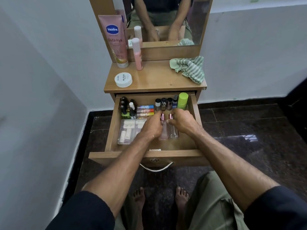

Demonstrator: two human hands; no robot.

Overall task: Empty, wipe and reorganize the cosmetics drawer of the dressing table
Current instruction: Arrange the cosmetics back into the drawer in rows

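Currently I look down on the dressing table (pixel 154 80), whose mirror (pixel 166 19) is cut off at the top edge. Its drawer (pixel 114 130) stands pulled out, holding cosmetics.

Both my hands are inside it. My left hand (pixel 152 126) lies curled, knuckles up, over the right part of a clear tray (pixel 127 131) and hides most of a pink bottle (pixel 163 130); I cannot tell whether it grips anything. My right hand (pixel 183 121) pinches the neck of a clear bottle (pixel 173 131), fingers bunched together. Both bottles have metallic pink caps; a "Z" shows on the pink one, the rest is covered.

Along the drawer's back wall: a lime can (pixel 182 101), small dark-capped bottles (pixel 163 104), three lying tubes (pixel 145 110) with unreadable print, and nail polishes (pixel 126 107) at the left.

On top: a striped cloth (pixel 189 68) at the right; a pink tube (pixel 115 40) reading "Vaseline" and "Gluta-Hya", smaller text illegible; a slim pink spray (pixel 137 54) just beside it; a white jar (pixel 123 79) marked "ZUDO" and "NAIL POLISH", finer lines too small to read.
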